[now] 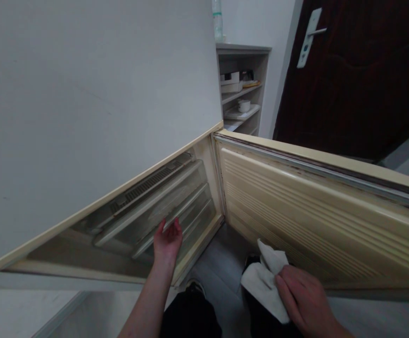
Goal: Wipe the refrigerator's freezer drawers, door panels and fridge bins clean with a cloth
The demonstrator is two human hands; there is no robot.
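A fridge or freezer compartment (204, 155) stands open on the left, with its cream ribbed door (296, 197) swung out to the right. Inside are clear drawers (181, 188) with pale front edges. My left hand (168, 239) is palm up at the front of these drawers, fingers apart and slightly curled. Its fingertips are at a drawer's edge; whether they touch it I cannot tell. In front of the door's inner face, my right hand (305, 295) grips a white cloth (262, 281), which hangs bunched from its fingers.
The appliance's white top surface (102, 70) fills the upper left. Behind it stands a shelf unit (245, 47) with boxes and a white cup (244, 105); a clear bottle (217, 21) is on top. A dark door (359, 84) is at the far right. My feet are on the grey floor (222, 263).
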